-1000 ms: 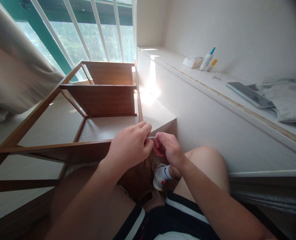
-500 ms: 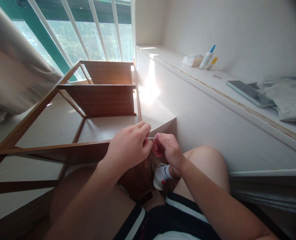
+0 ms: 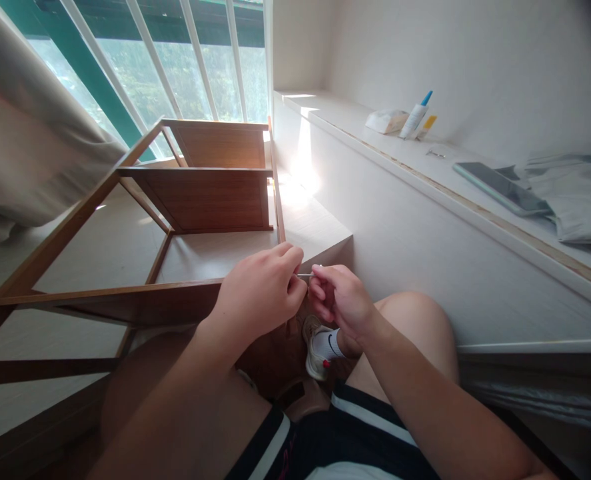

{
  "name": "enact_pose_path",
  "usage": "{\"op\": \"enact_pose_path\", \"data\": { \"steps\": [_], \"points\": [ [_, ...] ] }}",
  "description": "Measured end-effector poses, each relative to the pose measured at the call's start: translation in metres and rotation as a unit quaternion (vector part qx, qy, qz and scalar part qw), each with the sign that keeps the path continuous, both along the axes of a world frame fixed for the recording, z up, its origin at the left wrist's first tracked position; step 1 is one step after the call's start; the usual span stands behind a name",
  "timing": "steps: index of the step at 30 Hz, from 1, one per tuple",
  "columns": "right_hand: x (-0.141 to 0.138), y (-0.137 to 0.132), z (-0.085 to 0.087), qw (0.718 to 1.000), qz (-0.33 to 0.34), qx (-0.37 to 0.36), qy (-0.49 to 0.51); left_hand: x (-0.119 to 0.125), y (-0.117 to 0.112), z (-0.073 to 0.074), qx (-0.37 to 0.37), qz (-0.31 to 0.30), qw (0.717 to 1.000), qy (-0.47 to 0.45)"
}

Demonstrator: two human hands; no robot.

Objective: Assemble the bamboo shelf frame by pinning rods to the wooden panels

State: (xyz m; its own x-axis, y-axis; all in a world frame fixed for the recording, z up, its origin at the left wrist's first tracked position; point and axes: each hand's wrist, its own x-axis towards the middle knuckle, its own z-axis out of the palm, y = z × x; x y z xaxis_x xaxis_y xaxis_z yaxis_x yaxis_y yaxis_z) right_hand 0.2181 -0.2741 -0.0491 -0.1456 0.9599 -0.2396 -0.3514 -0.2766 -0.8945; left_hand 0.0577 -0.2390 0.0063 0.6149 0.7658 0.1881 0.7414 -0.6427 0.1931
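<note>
A thin metal rod spans the small gap between my two hands, roughly level. My right hand pinches its right end between thumb and forefinger, the other fingers curled loosely below. At the other end the rod disappears behind the bent fingers of my left hand; what those closed fingers grip is hidden. My left hand is at the near right corner of a brown wooden shelf frame, covering part of its near panel. The frame lies before me, with two more wooden panels farther back.
A white ledge runs along the right. On it are a white tube with a blue nozzle, a small metal piece, a phone and folded cloth. A curtain hangs at left. My shoe is below my hands.
My right hand has turned slightly about the rod, and its lower fingers have loosened and show more. The left hand and the frame stay almost where they were.
</note>
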Motion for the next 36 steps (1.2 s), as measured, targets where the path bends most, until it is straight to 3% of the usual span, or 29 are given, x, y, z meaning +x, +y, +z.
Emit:
{"op": "enact_pose_path", "data": {
  "steps": [18,30,36],
  "points": [
    [-0.002,-0.007,-0.006,0.997,-0.024,0.059,-0.035,0.0,0.0,0.002,-0.001,-0.002,1.0,0.004],
    [-0.002,-0.009,-0.009,0.997,-0.041,0.061,-0.017,0.0,0.0,0.002,-0.003,0.0,1.0,0.003],
    [-0.001,-0.007,-0.012,0.996,-0.016,0.081,-0.032,0.001,-0.001,0.003,-0.003,0.011,1.0,0.008]
  ]
}}
